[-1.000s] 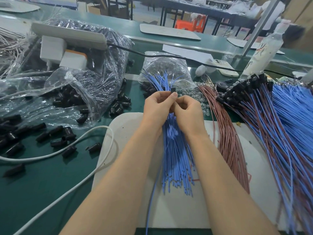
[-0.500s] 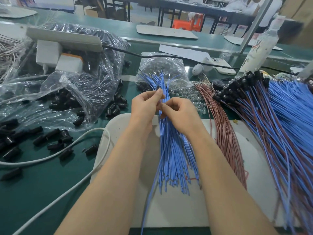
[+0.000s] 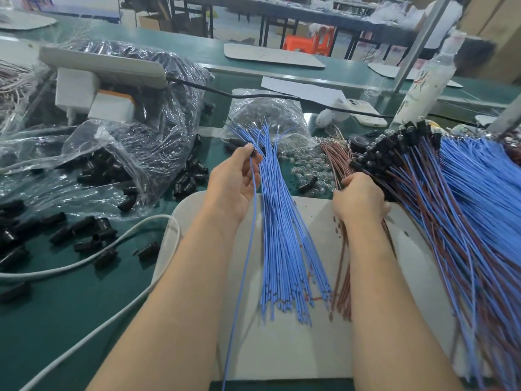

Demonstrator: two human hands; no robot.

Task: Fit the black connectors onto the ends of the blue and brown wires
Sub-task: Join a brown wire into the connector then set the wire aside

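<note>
Blue wire point(image 3: 245, 249) pinched at its top in the left hand point(image 3: 235, 184), black connector point(image 3: 256, 154) at the fingertips, beside the blue bundle point(image 3: 284, 241) on the white board point(image 3: 282, 354). Right hand point(image 3: 355, 199) closes around brown wires point(image 3: 342, 277), right of that bundle.

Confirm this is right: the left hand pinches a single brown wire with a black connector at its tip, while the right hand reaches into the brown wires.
Not quite. The head view shows the left hand pinching a single blue wire, not brown. The black connector at its tip and the right hand on the brown wires are as stated.
</note>
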